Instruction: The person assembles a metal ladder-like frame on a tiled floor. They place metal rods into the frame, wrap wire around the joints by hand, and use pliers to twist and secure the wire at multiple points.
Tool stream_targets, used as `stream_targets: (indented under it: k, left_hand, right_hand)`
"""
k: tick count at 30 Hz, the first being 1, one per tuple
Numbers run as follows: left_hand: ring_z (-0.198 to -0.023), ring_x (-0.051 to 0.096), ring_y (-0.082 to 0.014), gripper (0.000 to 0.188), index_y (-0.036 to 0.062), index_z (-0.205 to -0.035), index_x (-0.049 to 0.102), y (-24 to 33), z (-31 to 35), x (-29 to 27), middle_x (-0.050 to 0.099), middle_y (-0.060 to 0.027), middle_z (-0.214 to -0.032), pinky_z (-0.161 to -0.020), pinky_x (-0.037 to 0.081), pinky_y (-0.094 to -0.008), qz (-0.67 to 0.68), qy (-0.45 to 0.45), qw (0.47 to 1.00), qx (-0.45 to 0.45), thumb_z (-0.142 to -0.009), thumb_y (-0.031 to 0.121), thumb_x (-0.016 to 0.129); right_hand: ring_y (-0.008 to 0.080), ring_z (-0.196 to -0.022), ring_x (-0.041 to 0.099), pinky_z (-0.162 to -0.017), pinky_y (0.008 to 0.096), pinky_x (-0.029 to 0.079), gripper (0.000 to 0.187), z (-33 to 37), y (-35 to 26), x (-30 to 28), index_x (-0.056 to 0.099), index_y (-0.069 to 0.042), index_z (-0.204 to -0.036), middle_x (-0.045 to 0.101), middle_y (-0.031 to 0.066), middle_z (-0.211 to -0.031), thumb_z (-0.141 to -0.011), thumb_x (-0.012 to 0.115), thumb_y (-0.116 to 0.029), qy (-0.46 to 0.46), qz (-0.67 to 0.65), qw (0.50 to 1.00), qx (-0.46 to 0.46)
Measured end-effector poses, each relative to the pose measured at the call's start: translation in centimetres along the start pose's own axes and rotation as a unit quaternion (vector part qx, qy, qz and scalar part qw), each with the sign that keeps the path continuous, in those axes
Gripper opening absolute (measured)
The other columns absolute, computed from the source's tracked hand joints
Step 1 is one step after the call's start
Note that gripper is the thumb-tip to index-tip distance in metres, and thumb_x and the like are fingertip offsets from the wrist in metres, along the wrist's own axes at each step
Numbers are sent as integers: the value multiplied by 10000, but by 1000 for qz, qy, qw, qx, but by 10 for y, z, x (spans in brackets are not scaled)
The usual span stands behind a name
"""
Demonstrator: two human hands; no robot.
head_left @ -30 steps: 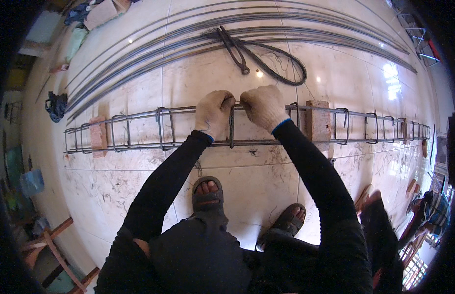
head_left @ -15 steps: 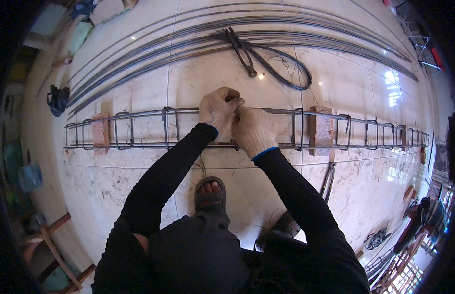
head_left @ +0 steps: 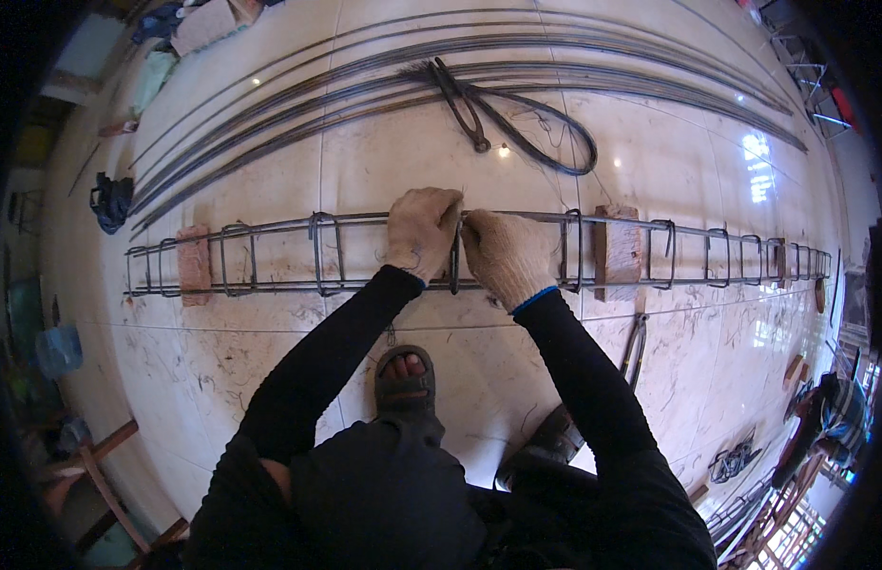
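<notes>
A long, narrow rebar cage [head_left: 355,285] lies across in front of me, made of thin steel bars with square stirrups along it. Both my hands wear pale knit gloves and meet its far bar, on either side of one stirrup [head_left: 455,261]. My left hand [head_left: 422,228] is closed, fingertips pinched just left of that stirrup's top. Close by on the right, my right hand [head_left: 509,255] is also closed, its fingertips against the same corner. Whatever the fingers pinch is too small or hidden to make out.
Wooden blocks [head_left: 618,255] prop the cage off the tiled floor. Beyond it lie long loose bars [head_left: 365,81], with pincers [head_left: 460,109] and a looped bundle of dark wire [head_left: 588,142] on them. Another long-handled tool [head_left: 636,347] rests near my right forearm. Wire scraps litter the tiles.
My hands have drawn slightly apart, the right one moving right, so the stirrup between them now shows. Both remain closed at the far bar.
</notes>
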State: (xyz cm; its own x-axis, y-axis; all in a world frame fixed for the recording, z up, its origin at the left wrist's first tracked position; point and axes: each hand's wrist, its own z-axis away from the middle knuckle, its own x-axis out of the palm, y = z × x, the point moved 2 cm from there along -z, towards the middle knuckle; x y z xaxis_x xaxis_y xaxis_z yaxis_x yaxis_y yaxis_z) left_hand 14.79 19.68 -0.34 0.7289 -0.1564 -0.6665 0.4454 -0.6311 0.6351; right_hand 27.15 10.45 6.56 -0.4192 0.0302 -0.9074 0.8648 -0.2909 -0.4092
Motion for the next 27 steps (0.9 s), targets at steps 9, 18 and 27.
stream_targets:
  k: [9,18,27]
  left_hand:
    - [-1084,685,-356,181,90,-1045,793,-7,-6,9,752,-116,-1108,-932,546,-470,-97,-106,989,-39,-881,146,742]
    - [-1041,745,-352,320,63,-1126,806,-24,-37,9,789,-189,-1095,-925,564,-449,74,-307,919,-238,-1054,329,642]
    - [-1030,752,-327,366,16,-1228,757,-59,-39,31,794,-215,-1110,-931,567,-416,125,-388,901,-150,-1086,305,584]
  right_hand:
    - [295,-932,726,-871,454,529,71,-52,-20,-42,797,-159,-870,754,67,-831,-801,807,-148,19,213,952,-218]
    - [283,-925,673,-842,467,519,165,-67,18,-49,779,-177,-979,720,-9,-993,-817,791,-145,214,83,931,-284]
    - [340,-1055,681,-901,481,532,421,-44,44,-13,741,-174,-1204,718,59,-1157,-802,734,-48,122,-20,941,-315]
